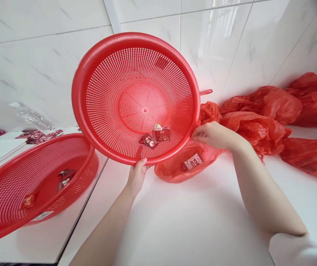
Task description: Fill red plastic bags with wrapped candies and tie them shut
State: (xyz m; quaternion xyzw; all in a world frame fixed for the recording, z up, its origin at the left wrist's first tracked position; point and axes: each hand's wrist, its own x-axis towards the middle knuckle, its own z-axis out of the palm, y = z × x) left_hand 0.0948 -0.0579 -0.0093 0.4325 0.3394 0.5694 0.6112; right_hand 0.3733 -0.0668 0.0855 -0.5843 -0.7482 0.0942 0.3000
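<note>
A red plastic colander is tilted with its mouth toward me, and a few small wrapped packets lie at its lower side. My left hand grips the bottom of its rim, thumb on top. Under the rim's lower right side sits an open red plastic bag holding a small red and white box. The fingers of my right hand are closed on the bag's upper edge, right beside the colander rim; the fingertips are partly hidden.
A second red colander with a few packets stands on the white table at left. Behind it lie a clear plastic bottle and patterned red packets. Several filled red bags line the tiled wall at right.
</note>
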